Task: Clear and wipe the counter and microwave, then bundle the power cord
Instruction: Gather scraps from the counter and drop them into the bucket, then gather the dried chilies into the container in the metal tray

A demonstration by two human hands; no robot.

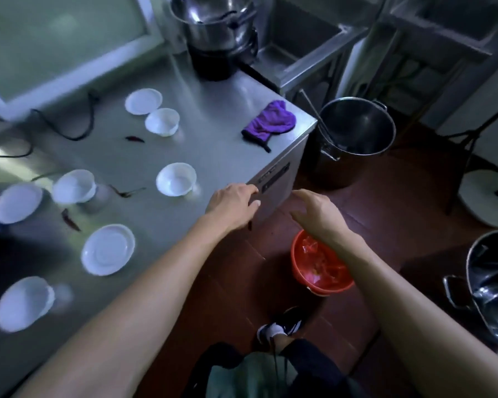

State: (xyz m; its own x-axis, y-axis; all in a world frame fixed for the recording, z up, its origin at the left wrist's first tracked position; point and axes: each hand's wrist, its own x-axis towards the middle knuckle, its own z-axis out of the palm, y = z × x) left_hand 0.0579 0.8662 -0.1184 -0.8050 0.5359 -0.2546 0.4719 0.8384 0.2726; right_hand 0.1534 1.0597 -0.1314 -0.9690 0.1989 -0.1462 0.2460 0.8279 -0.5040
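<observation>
Left hand [233, 203] rested at the counter [213, 145] edge, fingers curled over it; whether it pinched a dark chili below could not be told. Right hand [316, 214] hung open above the red bin [299, 271]. White bowls [176, 179] looked light, rigid, slippery; best lifted by the rims. The purple cloth [270, 120], soft, lay farther off at the corner. The cord [78, 130] trailed beyond.

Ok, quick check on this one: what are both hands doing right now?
Left hand: at the counter edge, fingers curled over it; a grip cannot be told.
Right hand: open, holding nothing, above the red bucket.
</observation>
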